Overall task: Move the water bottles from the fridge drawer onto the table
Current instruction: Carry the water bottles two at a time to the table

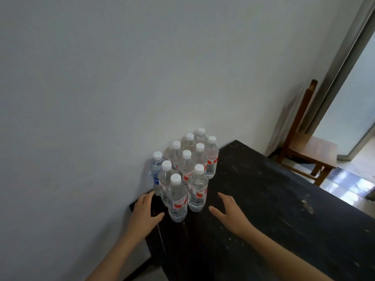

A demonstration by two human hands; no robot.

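Both hands empty, fingers spread: left hand (146,211) just beside the nearest bottle (177,199), right hand (229,211) hovering over the black tabletop (274,199) a little to the right of the group, holding nothing. Water bottles (185,169) stand upright in a tight cluster at the tabletop's far left corner against the grey wall (121,78) (ten white caps visible). Most carry red labels; one at the left (155,173) has a blue label. Wooden chair (308,147) stands beyond the tabletop, near a doorway (357,88). Fridge drawer not in view.
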